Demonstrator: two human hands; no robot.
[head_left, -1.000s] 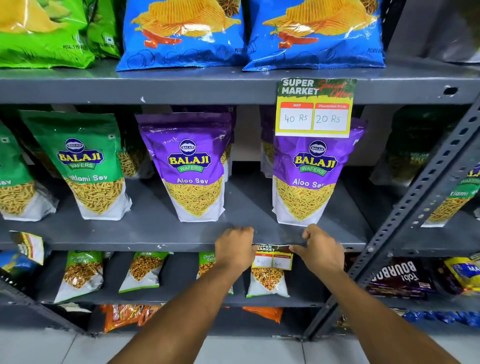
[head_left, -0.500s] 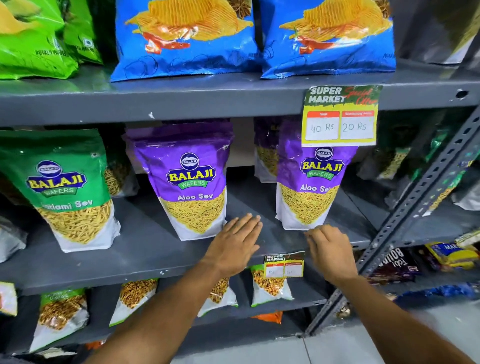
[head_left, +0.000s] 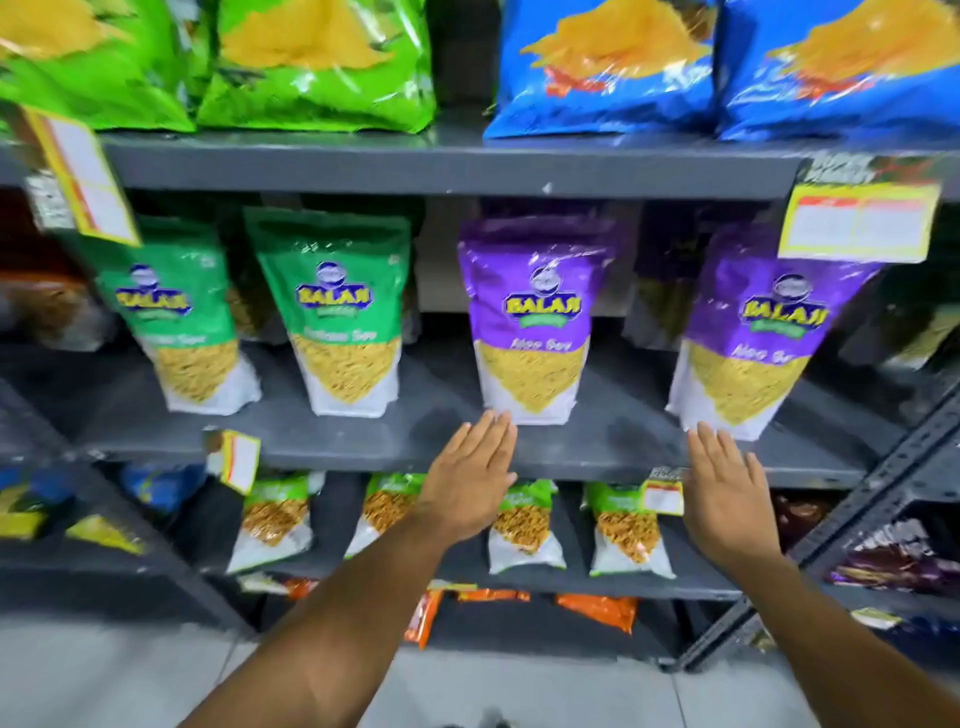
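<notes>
Head-worn view, close, facing forward and down at shelf (head_left: 395, 441)

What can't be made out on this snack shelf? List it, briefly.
1. Right price tag: head view, figures lost to motion blur.
2. Blue bags: tops cut off by the frame's upper edge.
3. Purple packs: small print under the logo blurred.
4. Left hand and right hand: fingertips near the packs' bases; touching or apart cannot be told.

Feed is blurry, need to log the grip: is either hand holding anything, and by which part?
Nothing is held. The left hand and right hand are flat, fingertips near the bottoms of the left purple pouch and right purple pouch.
</notes>
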